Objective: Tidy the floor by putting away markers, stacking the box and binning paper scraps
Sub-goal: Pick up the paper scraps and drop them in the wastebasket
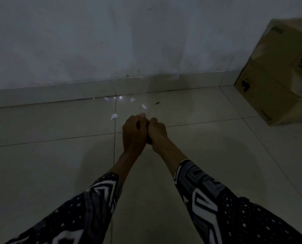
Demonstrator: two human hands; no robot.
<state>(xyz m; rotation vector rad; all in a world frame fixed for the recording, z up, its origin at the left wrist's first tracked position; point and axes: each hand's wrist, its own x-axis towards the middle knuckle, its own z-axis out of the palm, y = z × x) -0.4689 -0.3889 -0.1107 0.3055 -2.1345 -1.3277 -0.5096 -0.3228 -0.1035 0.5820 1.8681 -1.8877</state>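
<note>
tiled floor (41,164) dim; paper scraps (114,116) near wall (94,41).

The box (277,71) carries dark print on its sides: a short mark near its top edge, a black blocky mark low on the left face, and a small mark near the bottom corner. All are too blurred and dim to read. No other text shows.
</note>
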